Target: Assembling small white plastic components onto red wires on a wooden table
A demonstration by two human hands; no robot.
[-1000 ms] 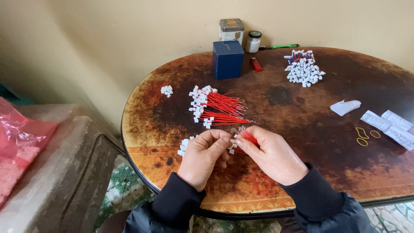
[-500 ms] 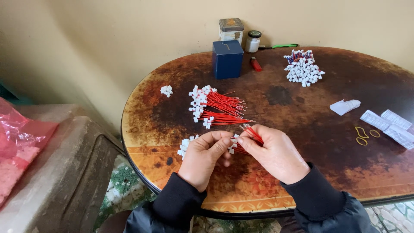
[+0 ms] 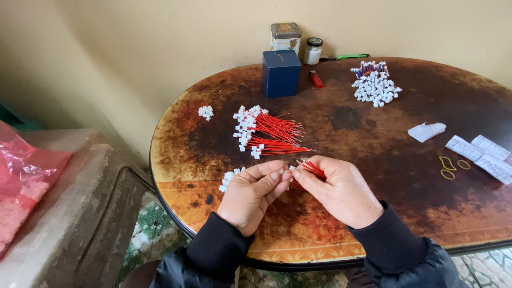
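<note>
Pinching red wires (image 3: 314, 169) between both hands (left hand (image 3: 253, 194), right hand (image 3: 341, 189)), wire pile (image 3: 266, 132) just beyond.

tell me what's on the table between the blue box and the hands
In the head view, a fanned bundle of red wires with white plugs lies between the blue box and the two hands, left hand and right hand.

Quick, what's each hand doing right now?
Left hand: closed, fingertips pinching a small white connector.
Right hand: closed, holding thin red wires against the left fingertips.
</note>
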